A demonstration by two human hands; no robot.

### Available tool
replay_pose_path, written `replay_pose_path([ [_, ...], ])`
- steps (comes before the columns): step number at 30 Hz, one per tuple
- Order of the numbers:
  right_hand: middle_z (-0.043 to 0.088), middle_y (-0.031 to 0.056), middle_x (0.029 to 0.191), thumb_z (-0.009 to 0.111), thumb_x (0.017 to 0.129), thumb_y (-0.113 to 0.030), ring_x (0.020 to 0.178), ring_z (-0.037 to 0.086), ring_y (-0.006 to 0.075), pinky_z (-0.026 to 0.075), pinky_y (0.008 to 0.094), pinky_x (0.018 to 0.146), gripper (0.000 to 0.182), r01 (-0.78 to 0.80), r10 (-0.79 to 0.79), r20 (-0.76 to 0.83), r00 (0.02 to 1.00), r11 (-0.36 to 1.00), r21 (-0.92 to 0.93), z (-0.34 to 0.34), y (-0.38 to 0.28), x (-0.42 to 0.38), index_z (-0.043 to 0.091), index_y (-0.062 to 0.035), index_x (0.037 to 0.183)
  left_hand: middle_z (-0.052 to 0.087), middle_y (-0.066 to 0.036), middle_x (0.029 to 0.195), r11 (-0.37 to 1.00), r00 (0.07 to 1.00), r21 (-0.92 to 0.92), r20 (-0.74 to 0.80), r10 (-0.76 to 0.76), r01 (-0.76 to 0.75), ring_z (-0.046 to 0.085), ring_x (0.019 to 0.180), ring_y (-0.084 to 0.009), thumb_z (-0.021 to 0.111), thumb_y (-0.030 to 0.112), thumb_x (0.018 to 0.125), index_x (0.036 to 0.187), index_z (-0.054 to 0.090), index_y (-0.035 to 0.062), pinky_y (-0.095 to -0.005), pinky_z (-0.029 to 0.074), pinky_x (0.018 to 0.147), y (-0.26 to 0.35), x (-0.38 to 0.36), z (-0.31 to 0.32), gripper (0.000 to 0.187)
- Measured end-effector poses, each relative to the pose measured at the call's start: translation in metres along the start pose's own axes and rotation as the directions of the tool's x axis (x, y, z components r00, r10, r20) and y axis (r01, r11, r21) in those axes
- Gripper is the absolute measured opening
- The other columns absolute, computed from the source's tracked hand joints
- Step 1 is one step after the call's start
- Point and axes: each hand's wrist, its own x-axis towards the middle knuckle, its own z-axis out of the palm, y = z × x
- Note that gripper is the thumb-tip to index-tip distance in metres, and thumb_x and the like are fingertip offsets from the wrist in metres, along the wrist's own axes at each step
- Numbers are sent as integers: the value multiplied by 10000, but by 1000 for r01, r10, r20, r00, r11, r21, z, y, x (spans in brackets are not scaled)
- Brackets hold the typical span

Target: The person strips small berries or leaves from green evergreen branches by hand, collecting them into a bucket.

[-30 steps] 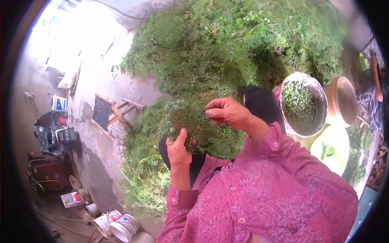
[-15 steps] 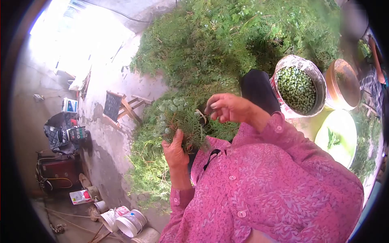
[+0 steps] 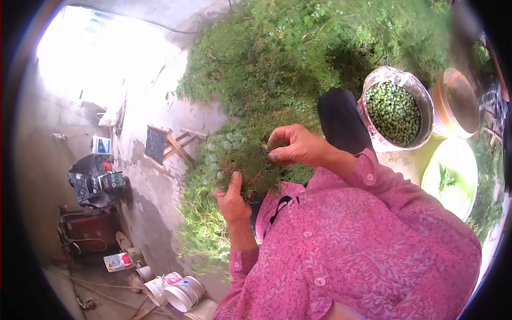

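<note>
My left hand (image 3: 233, 201) is closed around a bunch of leafy conifer sprigs (image 3: 249, 169), its thumb pressed on top. Pale blue-green cones (image 3: 226, 142) cluster at the bunch's upper left. At the bunch's right edge, my right hand (image 3: 297, 146) pinches with thumb and forefinger; what lies between those fingertips is too small to make out. To the right, a pail (image 3: 368, 114) holds many small green cones (image 3: 393, 112).
Conifer branches (image 3: 277, 58) are heaped ahead. Right of the pail stand a tan bucket (image 3: 440, 104) and a bright yellow-green basin (image 3: 464, 176) with a sprig inside. A folding stool (image 3: 156, 146) is at left; white buckets (image 3: 184, 293) lie at lower left.
My right hand has closed from loosely curled fingers into a pinch at the bunch's edge. My left hand keeps its hold. The view has shifted slightly.
</note>
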Motion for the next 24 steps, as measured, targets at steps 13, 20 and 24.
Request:
replay_pose_path([
  [13, 574, -8, 697, 628, 767, -130, 592, 543, 75, 434, 216, 508, 132, -102, 110, -4, 994, 930, 352, -7, -23, -7, 580, -55, 865, 611, -21, 841, 922, 942, 245, 226, 247, -300, 547, 740, -89, 604, 20, 796, 905, 602, 3, -231, 449, 678, -11, 3, 0, 110],
  [20, 594, 12, 655, 646, 736, -134, 588, 522, 63, 422, 240, 525, 149, 260, -289, -31, 957, 899, -352, 11, -12, 1, 635, 0, 800, 613, 5, 807, 883, 926, 317, 267, 266, -345, 531, 724, -62, 607, 23, 796, 876, 628, 17, -210, 426, 660, -14, -3, 4, 83],
  [24, 631, 60, 682, 644, 682, -109, 612, 540, 71, 446, 247, 579, 180, 156, -169, -2, 986, 911, -381, 16, -13, -4, 646, 8, 818, 612, 6, 833, 931, 939, 231, 265, 219, -283, 526, 741, -56, 606, 26, 800, 892, 628, 21, -204, 420, 663, -13, -7, 6, 95],
])
